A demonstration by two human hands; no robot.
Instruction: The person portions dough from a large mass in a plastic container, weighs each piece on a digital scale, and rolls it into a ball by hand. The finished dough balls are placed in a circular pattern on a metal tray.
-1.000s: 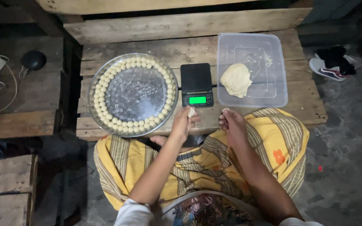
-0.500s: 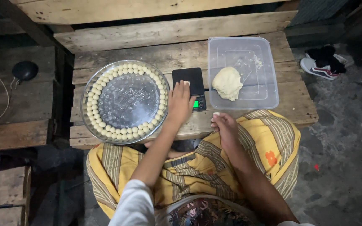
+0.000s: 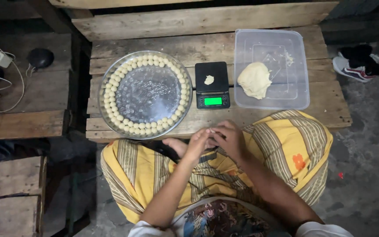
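- On the low wooden pallet table (image 3: pixel 154 26) before my crossed legs, farthest left, a round metal tray (image 3: pixel 145 94) holds small dough balls (image 3: pixel 110 94) ringing its rim, the middle bare.
- Just right, a black kitchen scale (image 3: pixel 212 85) carries one small dough piece (image 3: pixel 209 79).
- Farther right, a clear plastic tub (image 3: pixel 286 44) keeps the dough lump (image 3: pixel 254 80) within reach.
- Nearer me, my left hand (image 3: pixel 197 145) and right hand (image 3: pixel 228 139) meet over my lap, fingers curled together (whether they enclose dough, I cannot tell).
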